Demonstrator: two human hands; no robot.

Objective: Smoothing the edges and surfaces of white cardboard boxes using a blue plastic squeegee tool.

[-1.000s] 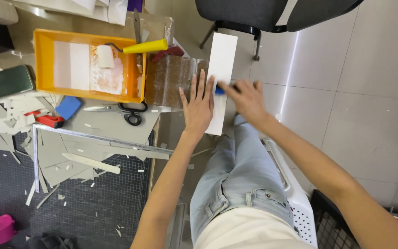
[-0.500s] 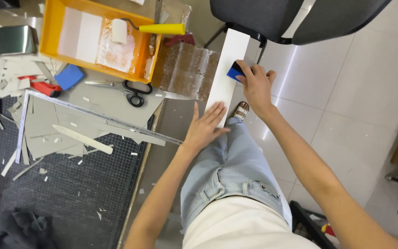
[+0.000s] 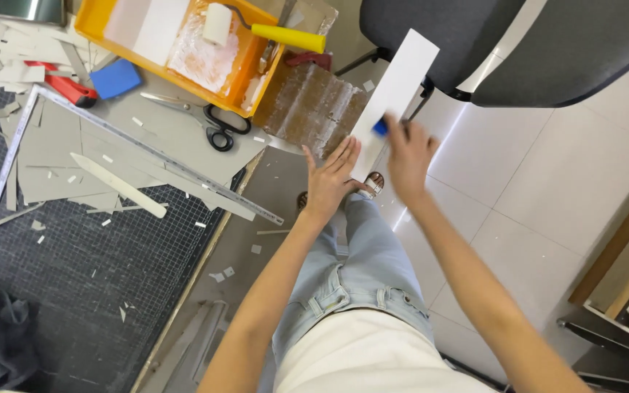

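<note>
A long white strip (image 3: 397, 91) lies across my lap and runs up toward a grey office chair. My left hand (image 3: 329, 178) lies flat with spread fingers on the strip's near end. A small blue scraper (image 3: 380, 128) is gripped in my right hand (image 3: 408, 154), which presses it on the strip just above the left hand. This hand is blurred from motion.
Left of me are a yellow tray (image 3: 143, 44) with a yellow-handled roller (image 3: 256, 30), black scissors (image 3: 205, 124), a metal ruler (image 3: 147, 156), a white bone folder (image 3: 118, 185), a blue block (image 3: 116, 78), grey board pieces and a dark cutting mat (image 3: 74, 291). The grey chair (image 3: 504, 44) stands ahead on a tiled floor.
My right hand has slid the blue scraper down the strip toward me. My left hand stays flat on the near end. The view has shifted.
</note>
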